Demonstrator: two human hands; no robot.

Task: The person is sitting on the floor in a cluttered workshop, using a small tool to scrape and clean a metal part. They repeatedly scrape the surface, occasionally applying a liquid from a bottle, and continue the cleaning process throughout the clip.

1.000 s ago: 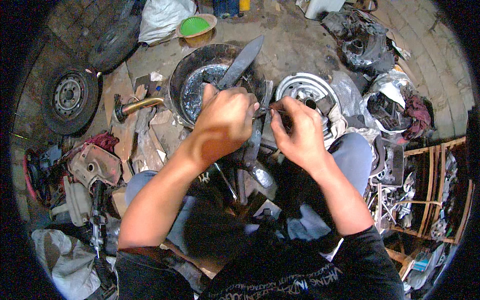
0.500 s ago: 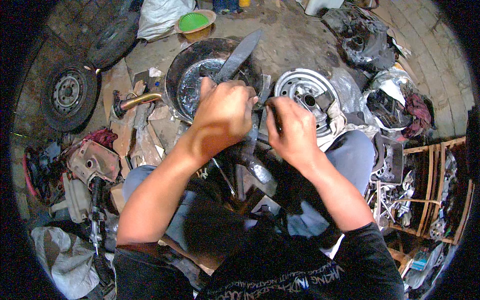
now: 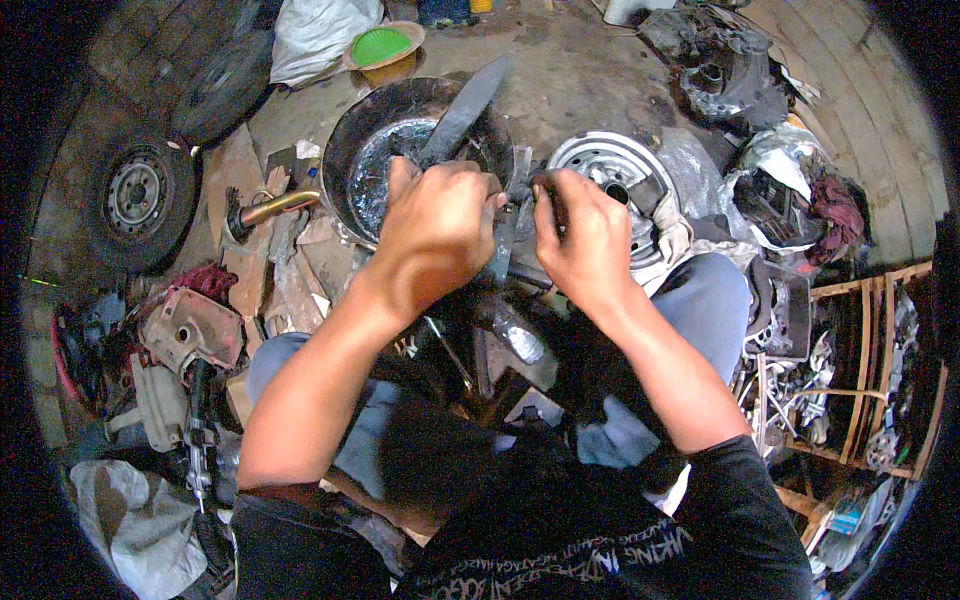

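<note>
**Two hands at close quarters beside a blade over the basin**

Obs. Left hand (image 3: 440,212) curled into a fist, apparently clamped round the lower end of a pointed, dark grey metal blade (image 3: 462,112); the grip itself is hidden behind the knuckles. The blade slants up and to the right, over a round, blackened metal basin (image 3: 338,150) with a glossy interior.

Right hand (image 3: 588,225) is just beside the left, not touching it. Thumb and fingers bend toward one another; cannot tell whether they pinch anything. A narrow grey strip (image 3: 521,170) shows in the gap between the hands.

Surroundings: silver steel wheel rim (image 3: 582,150) beyond the right hand, pale crumpled cloth (image 3: 676,235) over its near side; bent brass-coloured tube (image 3: 282,208) left of the basin.

Risks (judged). If the fist loosened, the blade could tip into the basin or turn in the palm; grime on the skin would make that likelier. With so little room between the hands, a jerk of the left could knock the right fingertips. Sharp edge not identifiable, so cut risk uncertain. A bumped basin could shift, spoiling the left hand's steadiness.
</note>
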